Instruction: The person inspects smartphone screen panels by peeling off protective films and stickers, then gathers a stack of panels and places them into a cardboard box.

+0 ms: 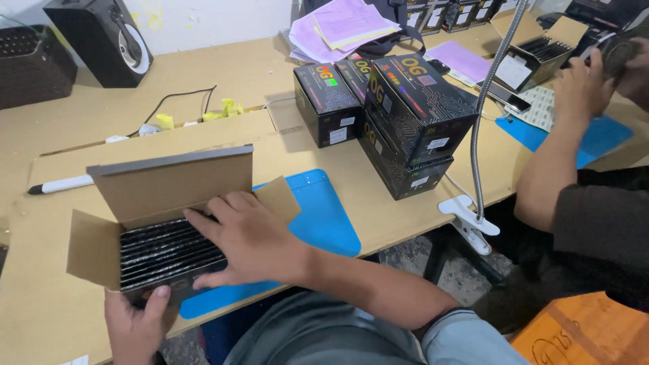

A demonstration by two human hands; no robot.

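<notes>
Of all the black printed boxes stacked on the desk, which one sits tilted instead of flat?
The top black box of the stack, nearest the lamp's flexible neck. It rests askew, one end raised on its neighbours, while the other black boxes sit level.

We see a plain brown cardboard box (159,196) holding glossy black packets (169,253) that form a pattern of thin dark stripes. Under it lies a bright blue mat (324,216) on a pale tan table (223,81). The stacked boxes (405,122) are black with a fine grey circuit-line pattern, orange and multicoloured markings and small white labels. We note lilac and white papers (348,23), yellow scraps (230,108), a black speaker (101,37) with a silver ring, a white clamp (470,220), and an orange-brown carton (585,331).
</notes>
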